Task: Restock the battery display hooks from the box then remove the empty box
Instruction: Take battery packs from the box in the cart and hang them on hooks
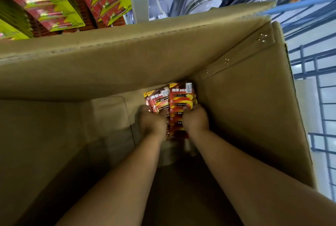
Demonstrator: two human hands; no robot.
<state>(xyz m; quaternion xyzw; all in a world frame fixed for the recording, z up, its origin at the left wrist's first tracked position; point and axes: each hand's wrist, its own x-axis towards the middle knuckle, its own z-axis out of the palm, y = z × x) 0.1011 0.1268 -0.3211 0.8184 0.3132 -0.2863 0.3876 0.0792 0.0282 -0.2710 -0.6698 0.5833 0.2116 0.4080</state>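
Battery packs, red-and-yellow carded blister packs (179,104), lie stacked at the bottom far-right corner of the big brown cardboard box (245,116); the left hand (151,123) and right hand (195,119) each have fingers curled over the stack, grasping it from both sides. Lifted this way, the loose fanned cards could slide apart and spill, since the left pile sits skewed against the right. Their long axis runs away from the person, header ends pointing toward the far wall, below the hanging red-and-yellow AAA packs (60,3)
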